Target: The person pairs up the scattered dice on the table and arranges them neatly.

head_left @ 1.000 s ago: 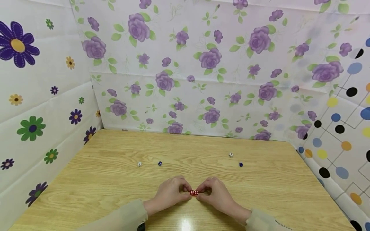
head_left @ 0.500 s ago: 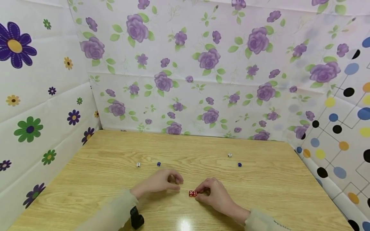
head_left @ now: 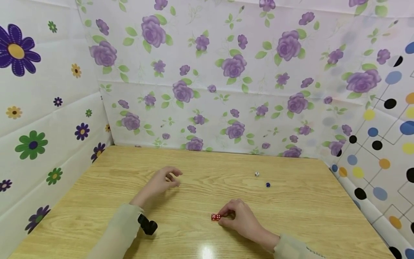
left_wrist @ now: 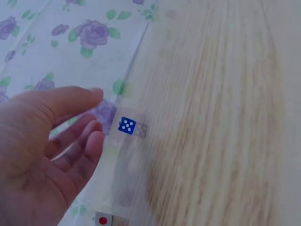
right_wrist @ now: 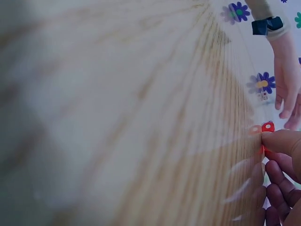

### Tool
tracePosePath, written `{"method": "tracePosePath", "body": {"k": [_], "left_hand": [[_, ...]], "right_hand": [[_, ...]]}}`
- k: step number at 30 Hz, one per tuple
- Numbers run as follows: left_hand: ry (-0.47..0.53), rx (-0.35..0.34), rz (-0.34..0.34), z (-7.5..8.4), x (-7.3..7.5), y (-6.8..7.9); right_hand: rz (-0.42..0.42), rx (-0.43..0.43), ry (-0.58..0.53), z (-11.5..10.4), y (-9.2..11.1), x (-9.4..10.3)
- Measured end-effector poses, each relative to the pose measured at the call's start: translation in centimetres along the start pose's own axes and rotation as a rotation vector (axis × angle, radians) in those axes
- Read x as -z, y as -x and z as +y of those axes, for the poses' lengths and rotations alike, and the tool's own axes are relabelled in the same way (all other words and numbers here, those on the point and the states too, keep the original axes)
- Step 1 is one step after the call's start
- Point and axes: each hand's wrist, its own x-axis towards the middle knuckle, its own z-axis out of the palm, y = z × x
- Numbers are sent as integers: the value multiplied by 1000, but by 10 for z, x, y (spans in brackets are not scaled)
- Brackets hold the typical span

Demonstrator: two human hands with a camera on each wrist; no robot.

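Two red dice sit side by side on the table, touching. My right hand pinches the right one between thumb and fingers; in the right wrist view a red die shows at the fingertips. My left hand is held above the table at the left, fingers loosely bent around nothing. Just beyond its fingertips in the left wrist view lies a blue die, and a white die with a red dot lies at that view's lower edge. The left hand hides both of these in the head view.
Further back on the right, a white die and a blue die lie apart on the wooden table. Patterned cloth walls close off the back and both sides.
My left hand has let go of the left red die and moved away to the left and back, over the white and blue dice. The right hand stays at the red pair.
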Motion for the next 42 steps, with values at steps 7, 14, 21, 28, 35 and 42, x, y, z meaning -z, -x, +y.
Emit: {"method": "tracePosePath", "body": {"k": [7,14,21,28,35,42], "left_hand": [[-57,79,-19,-5,-4,-1],[-86,103,-15,-7,-8,-4],[-95,152,0,-8,-7,-2],[-88,137,4,-8,-5,-3],[-106,132,14,-8,-5,-4],[-129,125,6,-8,-6,-5]], "right_hand": [[-5,-3,-13,-1,0,0],[3,3,-14,0,1,0],[-15,-7,-37,-1,1,1],[-19,-8,-33,0,0,2],[-10,-4,-24,-1,0,3],[-15,0,-30,0,0,3]]}}
